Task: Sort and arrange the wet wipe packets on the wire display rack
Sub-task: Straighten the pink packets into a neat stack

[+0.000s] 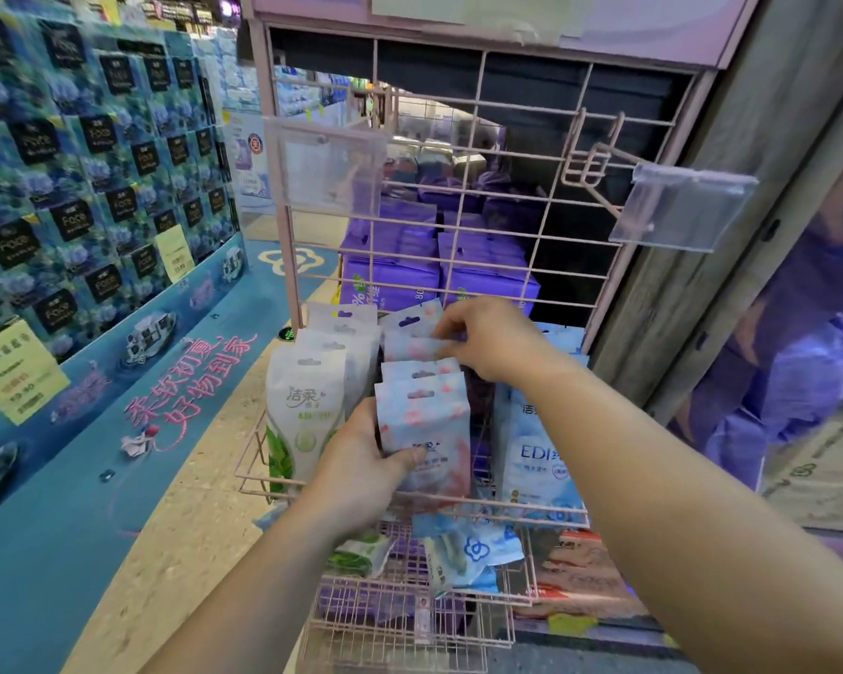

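Observation:
A pink wire display rack [458, 197] stands in front of me with a wire basket [251, 459] at waist height. Three rows of wet wipe packets stand in it: green-and-white packets [303, 415] on the left, pink-patterned packets [424, 415] in the middle, blue packets [531, 459] on the right. My left hand [361, 464] grips the front pink packet at its lower left edge. My right hand [487, 338] pinches the top of a pink packet [412, 347] further back in the middle row.
A lower wire shelf [410, 610] holds a loose blue packet [473, 552] and a green one [361, 552]. Two clear price-tag holders [682, 206] jut from hooks above. Purple packs [439, 265] sit behind the grid. A blue tissue display [93, 187] fills the left.

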{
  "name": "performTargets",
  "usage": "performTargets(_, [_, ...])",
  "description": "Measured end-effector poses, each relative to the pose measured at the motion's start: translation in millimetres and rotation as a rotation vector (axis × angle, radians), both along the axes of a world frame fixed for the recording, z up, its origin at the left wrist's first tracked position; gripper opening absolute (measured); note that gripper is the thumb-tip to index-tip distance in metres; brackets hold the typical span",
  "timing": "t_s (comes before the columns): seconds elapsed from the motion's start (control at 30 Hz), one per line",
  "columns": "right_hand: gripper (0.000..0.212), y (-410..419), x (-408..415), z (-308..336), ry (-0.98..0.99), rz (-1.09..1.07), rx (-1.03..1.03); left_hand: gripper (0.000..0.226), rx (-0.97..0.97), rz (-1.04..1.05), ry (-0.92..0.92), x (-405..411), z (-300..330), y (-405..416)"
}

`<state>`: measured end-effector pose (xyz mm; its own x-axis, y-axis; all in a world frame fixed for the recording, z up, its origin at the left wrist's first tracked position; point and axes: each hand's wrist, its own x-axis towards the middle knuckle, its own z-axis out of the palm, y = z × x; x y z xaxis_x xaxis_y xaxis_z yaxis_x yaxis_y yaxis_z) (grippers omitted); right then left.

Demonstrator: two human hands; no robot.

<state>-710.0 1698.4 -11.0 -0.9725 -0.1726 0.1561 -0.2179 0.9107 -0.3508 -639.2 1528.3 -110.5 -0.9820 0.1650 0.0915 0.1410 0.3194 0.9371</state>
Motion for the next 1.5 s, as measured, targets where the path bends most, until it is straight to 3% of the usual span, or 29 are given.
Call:
performTargets(0.17, [0.007,-5.4,-8.0,-11.8,0.015,-0.049,-0.110,0.044,0.023,0.033,-0.013,-1.7,-1.4,0.2])
performTargets(0.3, [0.025,3.8,-4.4,-12.6,-0.013,-0.026,-0.188,0.044,0.017,0.016,-0.024,-7.8,-0.4,4.7])
performTargets(0.4, [0.046,16.7,-0.5,-5.9,-0.109,0.008,-0.073,0.044,0.034,-0.034,-0.060,-15.9,1.2,8.7])
performTargets(0.5, [0.031,26.3,0.1,-0.3,-0.108,0.007,0.085,0.041,0.031,-0.063,-0.051,-23.9,3.7,11.2])
performTargets(0.57, [0.032,31.5,0.4,-0.3,-0.074,-0.020,0.134,0.040,0.027,-0.069,-0.034,-27.7,4.9,13.2])
performTargets(0.73, [0.046,38.4,4.7,-7.0,0.046,-0.126,-0.041,0.044,0.057,-0.058,0.020,-33.0,7.0,16.0])
performTargets(0.83, [0.035,36.4,7.7,-5.9,0.176,-0.119,-0.027,0.046,0.086,-0.029,0.013,-36.4,3.9,14.8])
performTargets(0.97, [0.030,33.5,7.8,-4.8,0.023,-0.064,0.160,0.059,-0.050,-0.071,-0.010,-37.6,0.8,17.5])
performTargets(1.07, [0.020,33.1,6.0,-7.7,-0.039,-0.045,0.192,0.073,-0.144,-0.103,-0.035,-35.6,0.8,20.5])
performTargets(1.23, [0.003,29.7,4.9,-1.0,0.088,-0.026,-0.085,0.065,-0.253,-0.042,0.073,-33.7,2.7,20.2])
performTargets(1.33, [0.003,25.7,2.9,2.1,0.070,-0.025,-0.157,0.064,-0.330,-0.051,0.039,-36.7,4.5,23.8])
performTargets(1.4, [0.010,28.1,1.7,1.0,0.021,-0.029,-0.170,0.056,-0.335,-0.067,0.001,-38.8,5.5,23.7])
performTargets(1.5, [0.041,30.7,6.1,-0.3,-0.079,0.002,-0.171,0.047,-0.330,-0.063,0.003,-41.4,6.4,18.9])
